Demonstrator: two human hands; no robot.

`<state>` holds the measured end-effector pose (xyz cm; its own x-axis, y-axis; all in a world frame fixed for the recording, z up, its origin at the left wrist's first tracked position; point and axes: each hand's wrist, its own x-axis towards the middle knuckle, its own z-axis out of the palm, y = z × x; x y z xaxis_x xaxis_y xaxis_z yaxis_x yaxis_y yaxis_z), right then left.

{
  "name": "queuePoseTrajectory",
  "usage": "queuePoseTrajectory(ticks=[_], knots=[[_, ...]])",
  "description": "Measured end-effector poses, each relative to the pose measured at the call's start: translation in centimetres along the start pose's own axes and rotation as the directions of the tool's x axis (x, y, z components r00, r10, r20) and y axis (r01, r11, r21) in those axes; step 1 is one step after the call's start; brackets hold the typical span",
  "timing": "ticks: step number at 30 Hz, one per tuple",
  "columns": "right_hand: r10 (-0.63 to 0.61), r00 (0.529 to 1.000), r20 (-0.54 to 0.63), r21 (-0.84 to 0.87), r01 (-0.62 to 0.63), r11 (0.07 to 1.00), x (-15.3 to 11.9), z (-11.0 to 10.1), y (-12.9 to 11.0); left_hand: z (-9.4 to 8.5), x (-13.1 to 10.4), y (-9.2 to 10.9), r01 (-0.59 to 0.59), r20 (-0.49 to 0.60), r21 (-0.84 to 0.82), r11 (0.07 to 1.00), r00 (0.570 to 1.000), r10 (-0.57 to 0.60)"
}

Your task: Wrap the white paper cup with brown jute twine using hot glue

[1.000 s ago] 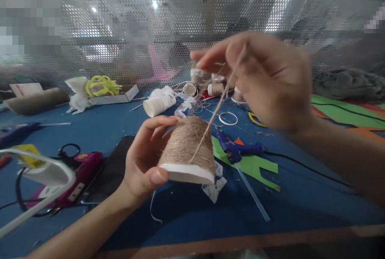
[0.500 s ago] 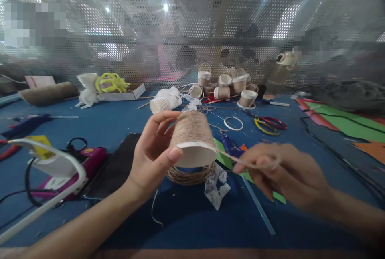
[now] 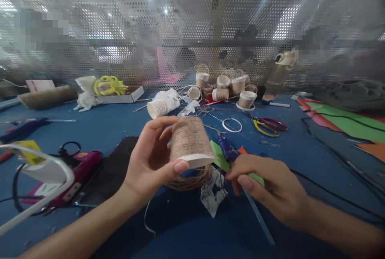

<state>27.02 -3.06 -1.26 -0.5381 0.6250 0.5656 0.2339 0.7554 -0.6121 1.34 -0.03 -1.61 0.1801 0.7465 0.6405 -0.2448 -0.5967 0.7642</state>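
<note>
- Holding the twine-wrapped cup [image 3: 191, 138] in the left hand [image 3: 147, 162], pressing the thumb at the white rim [image 3: 200, 159] and wrapping fingers around the side; hovering above a coil of twine [image 3: 180, 184] over the blue table [image 3: 186, 231].
- Probably weighing little, feeling rough rather than slippery, likely denting under a hard squeeze; best taking by the wrapped wall, lightly.
- Pointing mouth down and toward the wearer, narrow base up; running the long axis near upright, leaning.
- Curling the right hand [image 3: 267, 183] near the glue gun [image 3: 227, 147], hiding the fingertips; impossible to tell about any hold.
</note>
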Motion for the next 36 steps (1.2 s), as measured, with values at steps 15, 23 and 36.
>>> queuePoseTrajectory(ticks=[15,23,36], knots=[[0.103,0.978,-0.181,0.167,-0.072,0.983,-0.8,1.7,0.5,-0.2,-0.8,-0.1,-0.058,0.298,0.278,0.959,0.954,-0.029],[-0.025,0.991,-0.129,-0.074,0.016,0.997,-0.6,0.7,1.3,-1.0,0.4,0.7,-0.419,0.491,0.656,0.627,0.868,0.067],[0.095,0.99,-0.102,-0.307,-0.122,0.944,-0.2,0.2,1.8,-1.5,0.1,0.9,-0.563,0.422,0.691,0.453,0.823,0.38]])
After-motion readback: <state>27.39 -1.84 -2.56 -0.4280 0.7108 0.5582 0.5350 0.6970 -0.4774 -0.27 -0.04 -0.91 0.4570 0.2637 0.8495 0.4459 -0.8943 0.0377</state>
